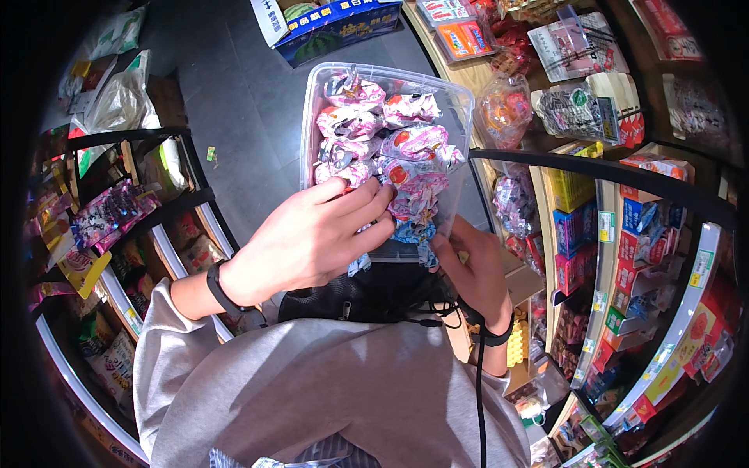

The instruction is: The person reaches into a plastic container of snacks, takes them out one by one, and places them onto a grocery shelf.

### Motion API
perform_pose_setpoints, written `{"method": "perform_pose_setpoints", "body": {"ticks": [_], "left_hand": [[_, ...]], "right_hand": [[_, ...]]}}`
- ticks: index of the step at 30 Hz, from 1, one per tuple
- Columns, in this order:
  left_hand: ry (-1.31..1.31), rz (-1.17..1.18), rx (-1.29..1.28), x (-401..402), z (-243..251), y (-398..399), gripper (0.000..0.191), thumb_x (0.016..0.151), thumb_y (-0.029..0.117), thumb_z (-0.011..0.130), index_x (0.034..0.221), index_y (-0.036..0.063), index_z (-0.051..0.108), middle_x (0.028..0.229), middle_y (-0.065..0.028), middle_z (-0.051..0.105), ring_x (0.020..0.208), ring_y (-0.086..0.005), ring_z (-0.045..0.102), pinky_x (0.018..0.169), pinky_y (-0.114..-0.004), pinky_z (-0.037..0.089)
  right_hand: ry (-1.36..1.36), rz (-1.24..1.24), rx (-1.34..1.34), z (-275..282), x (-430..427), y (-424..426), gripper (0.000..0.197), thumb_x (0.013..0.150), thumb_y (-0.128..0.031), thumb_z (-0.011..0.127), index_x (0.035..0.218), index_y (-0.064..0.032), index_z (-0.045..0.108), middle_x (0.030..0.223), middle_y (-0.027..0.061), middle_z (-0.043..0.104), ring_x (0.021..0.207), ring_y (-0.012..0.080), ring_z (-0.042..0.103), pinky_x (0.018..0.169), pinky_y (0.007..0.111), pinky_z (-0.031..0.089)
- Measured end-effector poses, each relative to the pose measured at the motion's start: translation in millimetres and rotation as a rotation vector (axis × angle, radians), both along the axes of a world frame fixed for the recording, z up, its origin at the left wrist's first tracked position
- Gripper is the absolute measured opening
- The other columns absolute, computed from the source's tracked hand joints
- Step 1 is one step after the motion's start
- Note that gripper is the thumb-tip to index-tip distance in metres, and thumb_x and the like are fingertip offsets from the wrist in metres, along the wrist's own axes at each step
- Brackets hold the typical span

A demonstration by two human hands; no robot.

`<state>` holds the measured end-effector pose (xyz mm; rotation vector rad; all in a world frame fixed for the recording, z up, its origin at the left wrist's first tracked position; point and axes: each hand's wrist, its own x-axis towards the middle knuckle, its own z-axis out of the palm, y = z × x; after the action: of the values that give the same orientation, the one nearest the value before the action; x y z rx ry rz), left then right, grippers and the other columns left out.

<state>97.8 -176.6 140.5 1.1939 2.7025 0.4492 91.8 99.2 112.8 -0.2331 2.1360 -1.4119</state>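
A clear plastic bin (465, 108) lies before me, tilted, with several pink-and-white wrapped candies (412, 143) in two columns. Near my body, blue wrapped candies (414, 231) lie at the bin's lower end. My left hand (327, 234) reaches over the bin's lower left part, fingertips bent down onto the pink wrappers; whether they pinch one is hidden. At the lower right corner, my right hand (477, 269) is closed around the bin's edge, its thumb beside a blue wrapper.
Shelves of packaged snacks (576, 234) stand on the right, behind a black rail (608, 169). On the left are more snack shelves (126, 298). A blue printed carton (339, 35) sits on the grey floor (246, 88) ahead. A black cable (481, 374) hangs along my front.
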Motion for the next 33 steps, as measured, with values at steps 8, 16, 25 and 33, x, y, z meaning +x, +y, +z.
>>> {"method": "perform_pose_setpoints", "body": {"ticks": [8,16,25,33], "left_hand": [[0.026,-0.034,0.015,3,-4,-4,0.045,0.069,0.017,0.071,0.111,0.0031,0.062,0.121,-0.0116,0.067,0.115,-0.0215,0.062,0.082,-0.03,0.045],[0.005,-0.033,0.027,7,-2,-14,0.036,0.074,0.02,0.068,0.104,0.0012,0.065,0.117,-0.0128,0.067,0.111,-0.0236,0.063,0.088,-0.033,0.05],[-0.186,0.202,0.413,28,57,-2,0.083,0.065,0.042,0.089,0.126,-0.0078,0.062,0.141,-0.0281,0.06,0.129,-0.0476,0.06,0.106,-0.056,0.049],[0.032,0.403,0.147,5,25,41,0.056,0.074,0.002,0.08,0.127,-0.0035,0.059,0.139,-0.019,0.061,0.125,-0.0401,0.058,0.109,-0.047,0.042]], "right_hand": [[-0.037,0.068,-0.016,-5,-3,10,0.018,0.103,-0.016,0.066,0.099,0.0002,0.061,0.068,0.0123,0.066,0.06,0.0227,0.071,0.058,0.033,0.051],[-0.035,0.048,0.013,-1,1,0,0.023,0.101,-0.017,0.069,0.092,-0.0006,0.056,0.068,0.0127,0.065,0.06,0.0273,0.069,0.058,0.037,0.051],[0.112,0.173,0.008,4,19,5,0.026,0.1,-0.025,0.072,0.095,-0.0043,0.057,0.071,0.0124,0.063,0.066,0.0287,0.068,0.062,0.039,0.051],[0.081,0.284,0.188,4,56,28,0.03,0.099,-0.031,0.072,0.092,-0.0048,0.058,0.07,0.013,0.066,0.068,0.0352,0.069,0.061,0.045,0.051]]}}
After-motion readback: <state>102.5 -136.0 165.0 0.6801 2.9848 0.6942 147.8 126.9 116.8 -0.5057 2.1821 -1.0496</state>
